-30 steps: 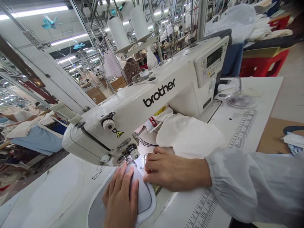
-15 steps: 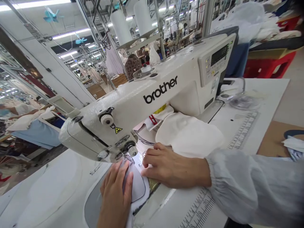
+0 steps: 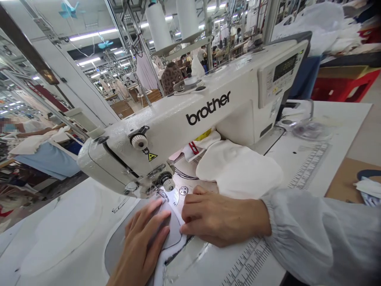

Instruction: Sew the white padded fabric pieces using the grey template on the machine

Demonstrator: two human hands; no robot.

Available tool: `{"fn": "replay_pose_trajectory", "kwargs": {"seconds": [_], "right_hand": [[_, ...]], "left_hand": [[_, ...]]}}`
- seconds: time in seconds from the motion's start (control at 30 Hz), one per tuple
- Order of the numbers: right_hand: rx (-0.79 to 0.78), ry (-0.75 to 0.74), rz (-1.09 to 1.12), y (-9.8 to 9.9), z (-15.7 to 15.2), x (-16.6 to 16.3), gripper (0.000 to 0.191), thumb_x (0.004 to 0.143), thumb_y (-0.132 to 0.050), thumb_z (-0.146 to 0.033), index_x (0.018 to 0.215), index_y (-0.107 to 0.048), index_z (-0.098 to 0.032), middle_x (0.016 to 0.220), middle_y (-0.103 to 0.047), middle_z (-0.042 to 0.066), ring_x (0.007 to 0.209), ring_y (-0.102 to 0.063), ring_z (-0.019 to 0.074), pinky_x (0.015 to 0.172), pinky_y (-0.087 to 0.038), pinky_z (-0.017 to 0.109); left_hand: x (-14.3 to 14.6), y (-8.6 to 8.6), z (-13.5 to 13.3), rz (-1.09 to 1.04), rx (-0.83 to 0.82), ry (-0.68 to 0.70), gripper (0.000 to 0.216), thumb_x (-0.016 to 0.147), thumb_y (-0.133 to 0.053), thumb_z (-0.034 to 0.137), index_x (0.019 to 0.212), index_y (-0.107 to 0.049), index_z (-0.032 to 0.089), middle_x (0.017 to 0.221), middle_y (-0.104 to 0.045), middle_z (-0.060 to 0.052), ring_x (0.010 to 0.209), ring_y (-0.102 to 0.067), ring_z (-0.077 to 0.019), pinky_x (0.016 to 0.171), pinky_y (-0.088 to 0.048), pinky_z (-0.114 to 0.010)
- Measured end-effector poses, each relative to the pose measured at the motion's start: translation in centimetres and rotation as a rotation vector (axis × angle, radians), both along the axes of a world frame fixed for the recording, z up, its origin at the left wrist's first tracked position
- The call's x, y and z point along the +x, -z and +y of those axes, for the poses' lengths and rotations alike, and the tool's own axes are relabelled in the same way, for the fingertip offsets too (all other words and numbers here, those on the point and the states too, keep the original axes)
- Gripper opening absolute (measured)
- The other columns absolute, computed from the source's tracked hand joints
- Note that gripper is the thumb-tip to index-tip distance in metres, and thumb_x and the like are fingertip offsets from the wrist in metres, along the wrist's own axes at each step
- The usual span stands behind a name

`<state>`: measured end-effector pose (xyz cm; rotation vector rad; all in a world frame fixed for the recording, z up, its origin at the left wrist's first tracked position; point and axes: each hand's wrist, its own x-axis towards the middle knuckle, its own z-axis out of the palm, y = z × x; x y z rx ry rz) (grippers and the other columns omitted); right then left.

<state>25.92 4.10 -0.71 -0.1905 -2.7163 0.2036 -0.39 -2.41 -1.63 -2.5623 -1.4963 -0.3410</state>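
A white fabric piece point(image 3: 183, 239) with a smooth grey panel point(image 3: 173, 237) on top lies under the needle area of a white sewing machine point(image 3: 178, 119). My left hand point(image 3: 143, 238) rests flat on the grey panel, fingers stretched toward the presser foot point(image 3: 162, 194). Beside it, my right hand point(image 3: 216, 216) has curled fingers, its thumb and forefinger at the fabric's right edge. What lies inside the right fingers is partly hidden. The needle tip is too small to make out.
White fabric point(image 3: 241, 169) lies bunched under the machine arm. A printed ruler scale point(image 3: 253, 258) runs along the white tabletop point(image 3: 321, 119). Thread cones point(image 3: 159, 28) stand behind the machine. A red stool point(image 3: 342, 85) is at the far right.
My right hand has shifted down to the fabric's edge, uncovering a round metal part on the machine bed. My left hand has slid slightly back. The camera view has tilted a little.
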Motion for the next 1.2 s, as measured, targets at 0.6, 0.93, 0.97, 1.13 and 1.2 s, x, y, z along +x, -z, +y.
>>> {"fn": "replay_pose_trajectory", "kwargs": {"seconds": [0.6,0.93,0.97,1.13,1.2], "right_hand": [[-0.017,0.122,0.003,0.3,0.1,-0.6,0.02,0.098,-0.049,-0.016,0.104,-0.067,-0.02,0.092,-0.061,0.003,0.087,-0.046,0.0166,0.079,-0.028,0.034],[-0.004,0.174,0.005,0.5,0.1,-0.9,0.019,0.099,-0.048,-0.016,0.101,-0.066,-0.021,0.092,-0.059,0.002,0.087,-0.045,0.0162,0.077,-0.026,0.034],[-0.004,0.178,0.004,0.4,0.1,-0.9,0.019,0.1,-0.048,-0.017,0.1,-0.066,-0.021,0.093,-0.059,0.002,0.086,-0.045,0.016,0.077,-0.026,0.034],[-0.018,0.208,-0.002,0.4,0.1,-1.0,0.019,0.1,-0.048,-0.019,0.1,-0.067,-0.022,0.095,-0.059,0.002,0.085,-0.046,0.0155,0.077,-0.026,0.033],[-0.018,0.214,-0.013,0.4,0.2,-1.1,0.019,0.1,-0.049,-0.018,0.102,-0.067,-0.022,0.096,-0.059,0.002,0.085,-0.046,0.0156,0.078,-0.026,0.033]], "left_hand": [[0.4,0.3,0.3,0.013,0.052,-0.039,0.037,0.091,-0.053,0.028,0.126,-0.061,0.034,0.135,-0.058,-0.003,0.123,-0.056,-0.0216,0.1,-0.049,-0.036],[0.5,0.6,0.6,-0.064,0.094,-0.064,0.031,0.091,-0.053,0.029,0.118,-0.064,0.037,0.13,-0.062,0.0,0.12,-0.058,-0.0216,0.098,-0.05,-0.039],[0.4,0.6,0.6,-0.061,0.092,-0.068,0.031,0.091,-0.053,0.029,0.119,-0.064,0.037,0.13,-0.062,0.0,0.121,-0.058,-0.0217,0.098,-0.05,-0.04],[0.3,0.7,0.9,-0.067,0.076,-0.086,0.029,0.092,-0.052,0.03,0.117,-0.065,0.037,0.13,-0.062,0.0,0.12,-0.058,-0.0217,0.098,-0.05,-0.04],[0.3,0.7,0.9,-0.082,0.076,-0.099,0.028,0.092,-0.052,0.031,0.115,-0.066,0.036,0.129,-0.063,0.0,0.119,-0.059,-0.0217,0.099,-0.049,-0.04]]}}
